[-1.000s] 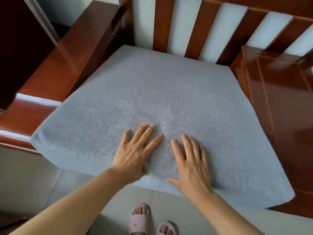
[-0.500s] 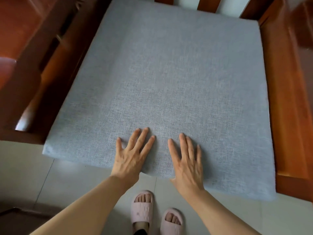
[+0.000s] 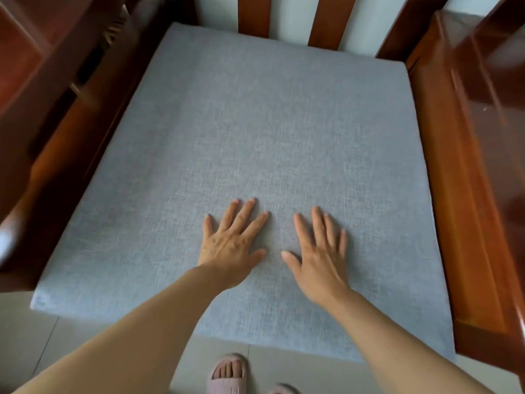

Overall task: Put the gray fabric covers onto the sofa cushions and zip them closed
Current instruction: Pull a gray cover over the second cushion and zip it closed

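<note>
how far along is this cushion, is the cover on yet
Done: the gray cover wraps the cushion, which sits in the wooden sofa frame. In hand: left hand and right hand press flat on top. Left: checking the zip, which isn't visible.

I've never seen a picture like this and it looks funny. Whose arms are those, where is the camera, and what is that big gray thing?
The camera sits on a person's head and looks down, so you see their own arms. The left hand and the right hand lie flat, fingers spread, on a gray cushion. They hold nothing. The cushion rests in a wooden sofa frame, and its near edge sticks out over the floor. At the bottom is a pink slipper on the person's foot.
</note>
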Demonstrator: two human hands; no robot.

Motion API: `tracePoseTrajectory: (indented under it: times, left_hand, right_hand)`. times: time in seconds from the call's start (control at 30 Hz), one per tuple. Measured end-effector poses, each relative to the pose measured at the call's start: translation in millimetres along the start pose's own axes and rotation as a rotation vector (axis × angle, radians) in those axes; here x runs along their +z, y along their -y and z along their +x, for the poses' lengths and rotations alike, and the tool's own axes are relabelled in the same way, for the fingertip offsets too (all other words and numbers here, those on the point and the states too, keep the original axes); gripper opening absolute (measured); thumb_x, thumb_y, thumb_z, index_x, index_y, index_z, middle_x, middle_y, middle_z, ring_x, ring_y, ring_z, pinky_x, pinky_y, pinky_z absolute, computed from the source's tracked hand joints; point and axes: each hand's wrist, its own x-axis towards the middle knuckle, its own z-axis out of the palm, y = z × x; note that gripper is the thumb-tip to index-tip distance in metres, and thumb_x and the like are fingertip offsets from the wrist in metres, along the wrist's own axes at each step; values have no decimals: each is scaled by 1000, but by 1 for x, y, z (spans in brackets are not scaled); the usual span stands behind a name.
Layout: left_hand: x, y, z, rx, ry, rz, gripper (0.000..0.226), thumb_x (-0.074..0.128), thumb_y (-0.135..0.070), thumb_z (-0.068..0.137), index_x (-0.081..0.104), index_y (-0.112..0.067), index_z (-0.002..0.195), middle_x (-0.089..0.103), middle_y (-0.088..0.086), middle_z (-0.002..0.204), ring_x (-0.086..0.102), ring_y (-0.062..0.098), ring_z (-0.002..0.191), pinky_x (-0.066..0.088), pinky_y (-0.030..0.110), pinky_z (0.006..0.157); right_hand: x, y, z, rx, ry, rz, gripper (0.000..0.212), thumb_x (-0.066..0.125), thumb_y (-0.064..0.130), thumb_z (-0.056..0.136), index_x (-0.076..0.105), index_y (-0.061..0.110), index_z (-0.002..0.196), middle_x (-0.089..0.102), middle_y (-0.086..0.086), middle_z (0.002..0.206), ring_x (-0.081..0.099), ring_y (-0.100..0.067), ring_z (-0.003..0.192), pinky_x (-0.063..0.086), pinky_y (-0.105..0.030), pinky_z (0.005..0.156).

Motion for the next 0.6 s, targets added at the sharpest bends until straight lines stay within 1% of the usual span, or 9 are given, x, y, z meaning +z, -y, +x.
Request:
tracePoseTrajectory:
  times: [0.07,0.1,0.17,0.23,0.3,0.37,0.4,0.5,0.6]
  left_hand:
    - [1,8,17,-91,-16,1,75,24,-72,86,-17,-46,144,-31,-16,151,-27,15,141,-5,58,112]
    - [-2,15,25,-158,-33,-10,77,22,-75,84,-18,-46,143,-30,-15,152,-26,16,141,-5,59,112]
    - [-13,31,41,-307,-72,-35,76,21,-75,85,-15,-46,145,-27,-12,154,-23,18,143,0,60,112]
    - [-27,46,53,-416,-111,-46,75,25,-72,87,-8,-42,147,-22,-6,156,-18,21,144,8,60,110]
    - [-38,60,61,-486,-123,-71,77,31,-69,87,-4,-38,148,-20,-3,155,-15,22,143,13,60,109]
    - [-48,67,63,-504,-56,-95,79,33,-68,88,-8,-38,148,-22,-4,155,-17,22,143,13,60,109]
    - [-51,67,63,-496,-22,-104,78,34,-66,89,-10,-38,148,-23,-4,155,-18,22,143,13,59,110]
    - [-66,72,59,-451,27,-115,74,43,-51,93,-4,-38,148,-21,-3,156,-14,23,144,21,52,109]
    - [-89,79,55,-381,93,-83,73,50,-38,93,5,-33,149,-11,1,158,-2,22,145,24,49,110]
  right_hand:
    - [3,-21,7,47,-17,-87,84,7,76,82,9,29,151,-2,-3,160,-2,-26,146,2,-56,112]
    - [4,-29,11,113,-41,-97,86,3,77,80,7,29,151,-2,-4,159,-2,-26,146,2,-55,112]
    - [-3,-34,23,278,-78,-75,87,6,73,81,9,23,152,-2,-12,159,-1,-30,145,4,-57,111]
    - [-15,-24,42,341,-107,-53,80,23,62,89,14,13,151,0,-20,157,3,-35,144,6,-59,113]
    - [-23,-3,67,249,-18,-49,77,33,54,94,0,15,151,-12,-18,156,-6,-34,145,-2,-55,114]
    - [-26,23,87,105,116,-21,78,30,56,94,-15,24,149,-27,-11,154,-22,-31,142,-9,-52,114]
    - [-27,35,94,42,185,-12,78,31,57,94,-17,27,148,-32,-9,152,-28,-30,140,-11,-52,114]
    - [-37,67,111,-117,366,-3,82,44,50,93,-13,32,149,-34,-4,152,-31,-28,139,-9,-48,116]
    - [-60,88,122,-145,461,4,79,49,43,94,-4,29,151,-25,-3,155,-21,-25,143,1,-42,118]
